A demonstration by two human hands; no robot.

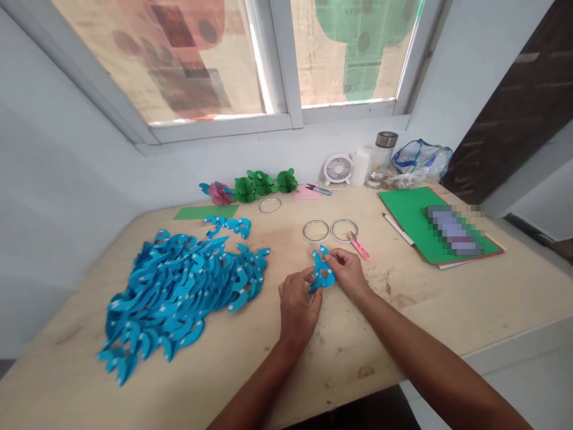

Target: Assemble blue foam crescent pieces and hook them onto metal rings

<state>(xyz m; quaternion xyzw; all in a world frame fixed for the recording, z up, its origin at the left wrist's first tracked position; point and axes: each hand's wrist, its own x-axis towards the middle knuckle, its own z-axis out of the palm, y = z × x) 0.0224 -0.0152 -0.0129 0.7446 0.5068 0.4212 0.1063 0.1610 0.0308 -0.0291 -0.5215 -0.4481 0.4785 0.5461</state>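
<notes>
I judge I'm partway through working one blue piece (319, 279), held between my hands over the table (188, 388), right of the blue pile (179, 286). My left hand (299, 304) pinches its left side, my right hand (349, 273) its upper right, fingers closed. The next move likely calls for light, steady pressure.

Blue cutout (319, 264) partly hidden by fingers (305, 276). Item (453, 230) on green sheet (408, 210) pixelated. Forearms (416, 349) cut off by bottom edge.
</notes>
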